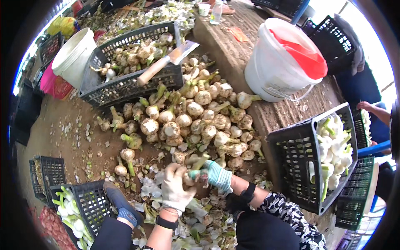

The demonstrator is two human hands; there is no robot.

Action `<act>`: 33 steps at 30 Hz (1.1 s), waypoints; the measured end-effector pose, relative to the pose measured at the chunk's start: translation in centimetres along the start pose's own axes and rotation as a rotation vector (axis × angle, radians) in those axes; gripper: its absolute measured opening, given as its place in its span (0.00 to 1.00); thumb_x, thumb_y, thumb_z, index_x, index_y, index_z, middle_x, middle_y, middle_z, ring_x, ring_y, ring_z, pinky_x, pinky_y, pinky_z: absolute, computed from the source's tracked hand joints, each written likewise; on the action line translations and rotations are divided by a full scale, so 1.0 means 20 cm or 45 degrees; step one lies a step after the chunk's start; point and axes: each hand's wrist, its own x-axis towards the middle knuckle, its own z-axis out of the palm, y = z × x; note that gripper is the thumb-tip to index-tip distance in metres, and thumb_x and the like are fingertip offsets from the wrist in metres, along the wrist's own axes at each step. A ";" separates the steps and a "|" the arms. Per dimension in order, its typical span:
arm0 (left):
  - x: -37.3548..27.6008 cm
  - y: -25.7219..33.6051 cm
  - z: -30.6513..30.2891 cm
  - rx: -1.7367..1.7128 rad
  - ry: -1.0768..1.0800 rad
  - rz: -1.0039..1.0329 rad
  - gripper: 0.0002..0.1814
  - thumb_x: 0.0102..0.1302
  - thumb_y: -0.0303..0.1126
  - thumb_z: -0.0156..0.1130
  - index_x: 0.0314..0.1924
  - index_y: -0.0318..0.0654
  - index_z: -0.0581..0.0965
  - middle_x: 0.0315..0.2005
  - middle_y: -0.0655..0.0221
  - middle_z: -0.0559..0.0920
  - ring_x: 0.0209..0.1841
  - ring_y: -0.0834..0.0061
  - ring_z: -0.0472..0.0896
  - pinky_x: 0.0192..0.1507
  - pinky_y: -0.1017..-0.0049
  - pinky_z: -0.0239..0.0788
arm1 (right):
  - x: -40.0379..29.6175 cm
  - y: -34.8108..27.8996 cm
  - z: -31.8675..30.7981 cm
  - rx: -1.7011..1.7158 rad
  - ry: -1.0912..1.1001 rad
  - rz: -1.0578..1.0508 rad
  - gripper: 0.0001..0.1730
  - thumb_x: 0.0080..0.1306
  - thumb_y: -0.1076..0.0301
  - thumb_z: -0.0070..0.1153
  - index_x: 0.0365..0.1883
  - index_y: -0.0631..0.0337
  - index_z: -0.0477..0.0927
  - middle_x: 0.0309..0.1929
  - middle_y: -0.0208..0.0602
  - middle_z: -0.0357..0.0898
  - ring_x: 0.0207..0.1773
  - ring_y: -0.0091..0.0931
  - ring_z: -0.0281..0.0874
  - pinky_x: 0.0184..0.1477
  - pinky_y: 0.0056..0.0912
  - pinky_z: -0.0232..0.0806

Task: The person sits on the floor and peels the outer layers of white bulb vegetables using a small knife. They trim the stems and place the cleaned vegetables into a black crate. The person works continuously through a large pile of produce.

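My left hand [176,187], in a white glove, is closed around a garlic bulb [187,180], mostly hidden by the fingers. Against the same bulb works my right hand [218,177], in a teal-striped glove, its fingers pinched at the bulb's upper side and slightly blurred. Whether those fingers also hold a small tool cannot be made out. Just beyond both hands spreads a heap of soil-stained garlic bulbs [184,120] with trimmed green stems. Below them, peeled garlic skins [200,215] cover the ground between my legs.
A cleaver [154,71] rests across the rim of a black crate [131,86] of garlic. Cleaned white garlic fills crates at right [292,165] and lower left [90,197]. A white bucket [265,68] with a red lining stands on the concrete ledge [225,40]. Another person's hand [365,106] shows far right.
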 end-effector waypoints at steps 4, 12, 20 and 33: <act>0.03 0.14 0.01 -0.597 -0.040 -0.310 0.37 0.43 0.35 0.70 0.57 0.40 0.68 0.46 0.64 0.72 0.51 0.61 0.72 0.56 0.66 0.65 | -0.11 -0.20 -0.10 -0.082 0.204 -0.016 0.14 0.61 0.66 0.62 0.44 0.62 0.78 0.36 0.26 0.80 0.39 0.17 0.74 0.42 0.22 0.69; 0.05 0.16 0.07 -2.132 -0.527 -1.090 0.33 0.62 0.56 0.54 0.55 0.35 0.71 0.38 0.66 0.79 0.39 0.71 0.79 0.42 0.66 0.75 | -0.24 -0.35 -0.10 -0.058 0.040 -0.258 0.19 0.63 0.69 0.57 0.51 0.62 0.71 0.39 0.30 0.76 0.34 0.16 0.72 0.36 0.14 0.67; 0.06 0.27 0.11 -1.112 0.017 -0.538 0.29 0.49 0.27 0.71 0.51 0.30 0.71 0.44 0.64 0.76 0.46 0.73 0.74 0.52 0.73 0.66 | -0.26 -0.35 -0.10 0.036 0.414 -0.026 0.17 0.66 0.63 0.55 0.47 0.66 0.75 0.39 0.26 0.78 0.39 0.13 0.72 0.38 0.17 0.67; 0.08 0.30 0.08 -0.602 0.181 -0.093 0.30 0.37 0.26 0.72 0.46 0.38 0.75 0.44 0.64 0.76 0.47 0.67 0.75 0.52 0.71 0.66 | -0.26 -0.34 -0.09 0.003 0.389 -0.018 0.16 0.63 0.66 0.60 0.46 0.66 0.77 0.37 0.27 0.79 0.37 0.14 0.73 0.40 0.17 0.68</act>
